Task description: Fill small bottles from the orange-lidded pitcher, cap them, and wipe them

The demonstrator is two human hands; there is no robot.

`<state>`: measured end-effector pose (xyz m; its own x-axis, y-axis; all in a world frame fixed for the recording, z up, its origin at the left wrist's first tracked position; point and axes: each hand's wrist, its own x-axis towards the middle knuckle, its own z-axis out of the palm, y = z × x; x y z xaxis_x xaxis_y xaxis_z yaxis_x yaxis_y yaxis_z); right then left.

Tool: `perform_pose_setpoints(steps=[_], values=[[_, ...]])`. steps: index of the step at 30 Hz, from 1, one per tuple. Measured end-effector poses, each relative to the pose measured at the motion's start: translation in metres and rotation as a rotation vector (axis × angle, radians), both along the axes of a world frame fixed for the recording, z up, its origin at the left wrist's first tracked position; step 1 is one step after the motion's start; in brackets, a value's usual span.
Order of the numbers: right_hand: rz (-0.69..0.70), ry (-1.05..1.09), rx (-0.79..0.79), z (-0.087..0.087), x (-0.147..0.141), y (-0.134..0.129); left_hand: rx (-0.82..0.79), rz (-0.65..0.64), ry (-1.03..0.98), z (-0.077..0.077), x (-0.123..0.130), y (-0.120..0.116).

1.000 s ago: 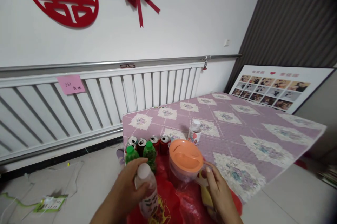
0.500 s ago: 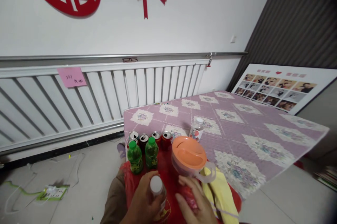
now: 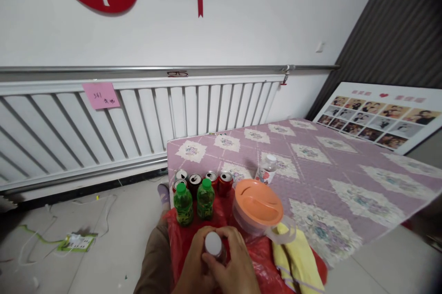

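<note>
A clear bottle with a white cap (image 3: 213, 244) stands upright between my hands. My left hand (image 3: 195, 261) is wrapped round its left side. My right hand (image 3: 239, 264) closes on the right side, its thumb across the front below the cap. Most of the bottle's body is hidden by my fingers. Just beyond are two green bottles (image 3: 183, 205) with green caps, and behind them several opened drink cans (image 3: 225, 183). To the right of my hands sits a clear jug with an orange lid (image 3: 258, 202). Red plastic sheeting (image 3: 264, 261) lies under them.
A yellow cloth (image 3: 299, 261) lies at the right near the jug's handle. Another clear bottle (image 3: 266, 169) with a white cap stands on the purple patterned bedspread (image 3: 324, 179). A white radiator (image 3: 145, 123) runs along the wall; a power strip (image 3: 78, 241) lies on the floor.
My right hand has left the red plastic and moved left onto the capped bottle. The left hand still holds that bottle. The view has shifted slightly.
</note>
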<state>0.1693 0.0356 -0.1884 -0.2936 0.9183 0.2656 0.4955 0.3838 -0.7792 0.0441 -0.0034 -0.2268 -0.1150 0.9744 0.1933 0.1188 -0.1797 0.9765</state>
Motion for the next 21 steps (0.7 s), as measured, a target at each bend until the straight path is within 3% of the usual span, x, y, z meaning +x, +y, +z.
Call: perform_pose_setpoints(steps=[9,21], values=[[-0.014,-0.008,0.077,-0.004,0.000,0.003,0.007,-0.026,0.020,0.007,0.002,0.002],[0.027,0.030,0.149,0.015,-0.001,0.003,0.033,-0.034,0.028,0.003,0.003,0.002]])
